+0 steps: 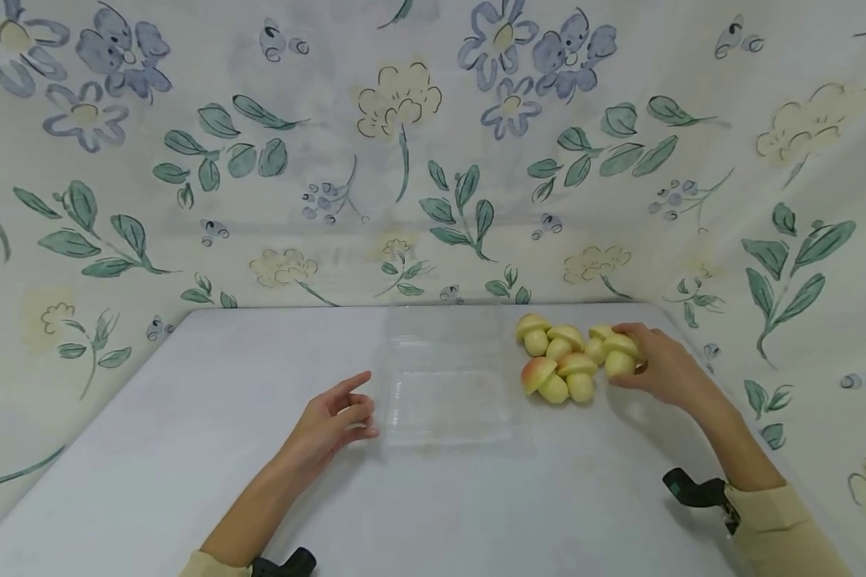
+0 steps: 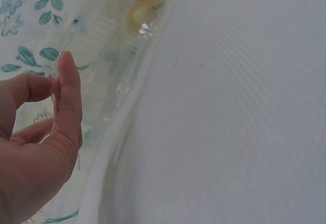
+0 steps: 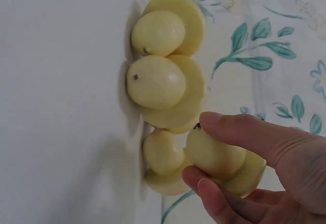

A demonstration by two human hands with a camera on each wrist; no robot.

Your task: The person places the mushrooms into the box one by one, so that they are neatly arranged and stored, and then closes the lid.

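My right hand (image 1: 660,365) grips a pale yellow toy mushroom (image 1: 622,357) at the right of the table. In the right wrist view, thumb and fingers close around this mushroom's stem (image 3: 211,155) and cap. Several more toy mushrooms (image 1: 579,377) are clustered just left of it, some caps tinged red. A clear plastic box (image 1: 447,409) stands mid-table. My left hand (image 1: 335,417) is at its left side; in the left wrist view the fingers (image 2: 69,96) and thumb pinch its thin transparent edge.
The white table (image 1: 209,401) ends at the back against a floral cloth (image 1: 404,160), which also hangs at both sides. Black wrist camera mounts (image 1: 693,489) stick out from both sleeves.
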